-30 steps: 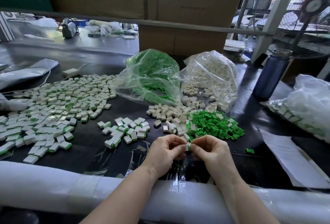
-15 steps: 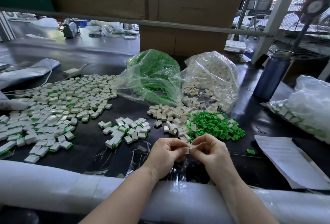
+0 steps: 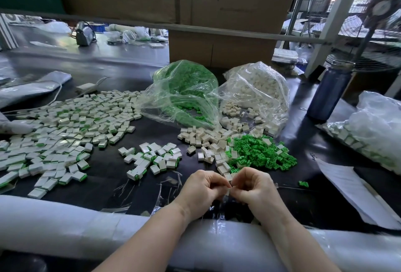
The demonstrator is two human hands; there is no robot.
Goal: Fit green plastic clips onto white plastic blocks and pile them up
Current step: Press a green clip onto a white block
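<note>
White block (image 3: 228, 189) stays pinched between left hand (image 3: 202, 189) and right hand (image 3: 252, 187), now lower.

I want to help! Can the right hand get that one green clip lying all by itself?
Probably yes: the lone green clip lies on bare table just right of the right hand, nothing between. But that hand is busy pinching a white block.

Hands: left hand (image 3: 202, 189) and right hand (image 3: 252, 189) met at the table's (image 3: 108, 167) near edge, a small block (image 3: 227, 191) between their fingertips.
Loose clips (image 3: 260, 154): lay just behind the right hand.
Loose blocks (image 3: 208, 139): lay left of the clips, touching them.
Small pile (image 3: 156, 159): sat behind and left of the left hand.
Large pile (image 3: 65, 128): spread far left.
Bags: clip bag (image 3: 186, 89) stood left of block bag (image 3: 258, 91), both behind the loose parts.
Bottle (image 3: 331, 91): stood right of the bags.
Paper (image 3: 351, 191): lay right of the hands.
</note>
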